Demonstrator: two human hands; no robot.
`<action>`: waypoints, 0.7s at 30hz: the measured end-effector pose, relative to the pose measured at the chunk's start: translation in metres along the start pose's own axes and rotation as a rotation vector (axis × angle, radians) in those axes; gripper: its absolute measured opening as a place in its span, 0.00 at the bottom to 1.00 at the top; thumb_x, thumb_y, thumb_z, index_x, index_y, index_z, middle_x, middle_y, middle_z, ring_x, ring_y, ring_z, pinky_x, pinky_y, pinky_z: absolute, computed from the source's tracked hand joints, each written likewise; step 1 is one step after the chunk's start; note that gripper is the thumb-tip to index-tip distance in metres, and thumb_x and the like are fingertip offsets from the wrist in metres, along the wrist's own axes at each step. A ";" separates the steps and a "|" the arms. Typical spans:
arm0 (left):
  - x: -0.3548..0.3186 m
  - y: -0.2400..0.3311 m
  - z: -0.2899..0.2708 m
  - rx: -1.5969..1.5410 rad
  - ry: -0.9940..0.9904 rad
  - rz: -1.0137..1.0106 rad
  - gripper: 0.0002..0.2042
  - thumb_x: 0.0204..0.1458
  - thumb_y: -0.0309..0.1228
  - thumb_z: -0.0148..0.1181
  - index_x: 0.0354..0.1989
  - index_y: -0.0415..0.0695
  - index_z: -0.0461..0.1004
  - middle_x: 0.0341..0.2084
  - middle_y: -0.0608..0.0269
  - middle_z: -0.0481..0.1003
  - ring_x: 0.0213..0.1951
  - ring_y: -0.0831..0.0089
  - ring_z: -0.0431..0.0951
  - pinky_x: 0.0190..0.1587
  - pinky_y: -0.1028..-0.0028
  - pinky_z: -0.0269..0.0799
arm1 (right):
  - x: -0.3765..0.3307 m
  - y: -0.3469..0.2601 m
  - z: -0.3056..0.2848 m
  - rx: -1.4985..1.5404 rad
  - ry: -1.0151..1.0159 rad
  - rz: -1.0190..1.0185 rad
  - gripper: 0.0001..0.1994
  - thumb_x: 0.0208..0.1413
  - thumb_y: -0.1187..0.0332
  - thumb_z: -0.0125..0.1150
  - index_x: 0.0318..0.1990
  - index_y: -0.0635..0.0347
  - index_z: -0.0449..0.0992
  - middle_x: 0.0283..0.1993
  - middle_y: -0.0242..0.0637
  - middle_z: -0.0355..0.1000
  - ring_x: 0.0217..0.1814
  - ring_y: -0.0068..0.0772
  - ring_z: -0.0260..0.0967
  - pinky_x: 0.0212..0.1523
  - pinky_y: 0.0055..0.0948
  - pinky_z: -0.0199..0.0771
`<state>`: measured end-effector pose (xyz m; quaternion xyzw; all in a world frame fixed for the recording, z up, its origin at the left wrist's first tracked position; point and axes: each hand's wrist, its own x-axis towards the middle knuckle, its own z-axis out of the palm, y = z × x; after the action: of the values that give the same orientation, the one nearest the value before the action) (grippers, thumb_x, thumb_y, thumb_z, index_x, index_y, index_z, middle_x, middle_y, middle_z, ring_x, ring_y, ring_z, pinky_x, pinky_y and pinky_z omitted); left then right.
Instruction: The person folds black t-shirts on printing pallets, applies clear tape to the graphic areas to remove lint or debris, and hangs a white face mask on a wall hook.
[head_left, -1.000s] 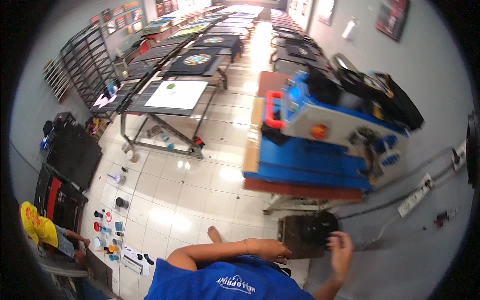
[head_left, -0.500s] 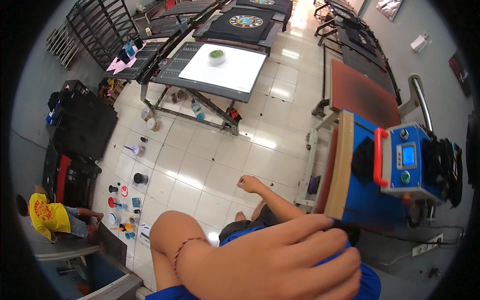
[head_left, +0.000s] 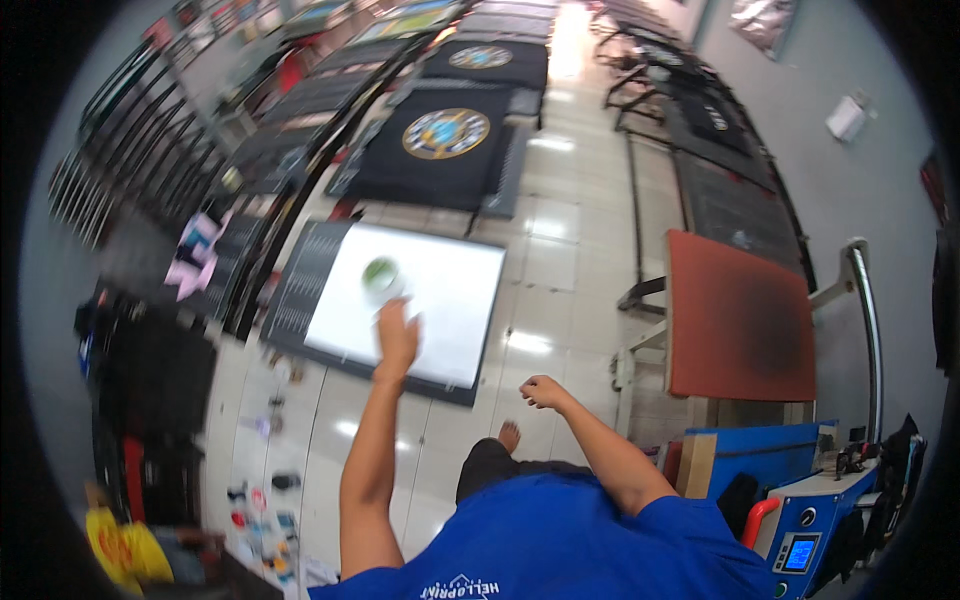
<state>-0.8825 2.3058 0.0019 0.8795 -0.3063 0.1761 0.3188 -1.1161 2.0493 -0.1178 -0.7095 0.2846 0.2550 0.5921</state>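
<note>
My left hand (head_left: 398, 340) reaches out over a white board (head_left: 450, 300), slightly blurred, its fingers stretched forward with nothing seen in them. Just beyond its fingertips stands a small round tub (head_left: 382, 282) with green contents; whether the fingers touch it, I cannot tell. The white board lies on a dark printing table (head_left: 300, 275). My right hand (head_left: 541, 392) hangs over the tiled floor to the right of that table, its fingers curled in, and nothing shows in it.
Behind the board lies a black printed shirt (head_left: 425, 150) on another table. At right stand a reddish-brown board (head_left: 735, 315) and a blue press machine (head_left: 805, 530) with a red handle. Several small containers (head_left: 265, 520) sit on the floor near a person in yellow (head_left: 125, 545).
My left hand has gone from close before the camera out to the tub. My view has moved nearer the white board. My right hand stays curled.
</note>
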 end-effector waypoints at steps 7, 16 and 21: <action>0.063 -0.032 0.063 0.287 -0.285 -0.147 0.23 0.45 0.27 0.71 0.51 0.38 0.73 0.46 0.48 0.74 0.56 0.47 0.69 0.65 0.50 0.58 | 0.051 -0.101 -0.182 0.048 0.086 -0.190 0.18 0.64 0.57 0.58 0.50 0.64 0.77 0.44 0.38 0.78 0.40 0.29 0.78 0.37 0.31 0.78; 0.110 -0.019 0.057 0.290 -0.566 -0.440 0.18 0.47 0.25 0.70 0.47 0.36 0.75 0.45 0.47 0.76 0.54 0.45 0.71 0.57 0.52 0.67 | 0.117 -0.167 -0.326 -0.034 -0.069 -0.036 0.17 0.66 0.57 0.57 0.51 0.63 0.77 0.43 0.35 0.78 0.39 0.26 0.75 0.40 0.29 0.77; 0.144 -0.062 0.061 0.336 -0.950 -0.521 0.22 0.65 0.44 0.51 0.60 0.43 0.72 0.58 0.47 0.74 0.61 0.46 0.71 0.66 0.51 0.65 | 0.167 -0.191 -0.403 0.025 -0.050 -0.036 0.18 0.65 0.57 0.58 0.50 0.65 0.78 0.41 0.38 0.79 0.38 0.29 0.77 0.41 0.31 0.78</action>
<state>-0.7269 2.2415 0.0013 0.9473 -0.1567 -0.2771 0.0347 -0.8526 1.6615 -0.0337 -0.7005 0.2598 0.2583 0.6124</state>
